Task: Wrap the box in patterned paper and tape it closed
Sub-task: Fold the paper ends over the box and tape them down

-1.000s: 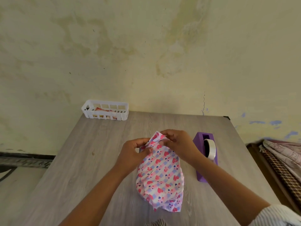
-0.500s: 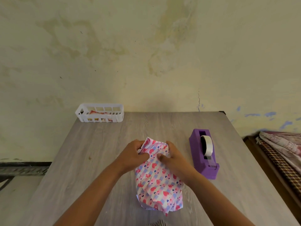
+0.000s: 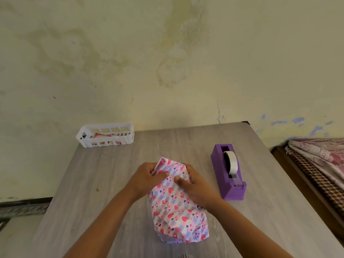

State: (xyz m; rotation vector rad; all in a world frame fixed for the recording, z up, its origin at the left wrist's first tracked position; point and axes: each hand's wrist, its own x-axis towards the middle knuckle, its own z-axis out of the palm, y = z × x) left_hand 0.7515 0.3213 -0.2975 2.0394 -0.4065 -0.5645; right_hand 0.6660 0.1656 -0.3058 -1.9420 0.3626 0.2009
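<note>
Heart-printed wrapping paper (image 3: 175, 205), pink, white and lilac with red and blue hearts, covers a box-shaped parcel that lies on the grey wood-grain tabletop (image 3: 93, 183), near the table's middle and close to the person. The box itself is hidden under the paper. The parcel's far end is bunched and folded up, and both hands meet there. The left hand (image 3: 147, 178) curls around the left side of that end, thumb laid across the top of the fold. The right hand (image 3: 193, 185) curls around the right side, thumb pressing down on the paper just beside the left thumb. The two thumbs are close together but whether they touch is unclear. The near end of the parcel shows loose, creased flaps.

To the right of the parcel, apart from it, stands a purple plastic tape dispenser (image 3: 229, 175) holding a roll of pale tape (image 3: 231, 162). At the far left edge of the table, against the stained cream wall (image 3: 167, 62), sits a white slotted plastic basket (image 3: 106, 135) with some printed packets inside. Patterned folded fabric (image 3: 320, 155) lies on a surface beyond the table's right side.
</note>
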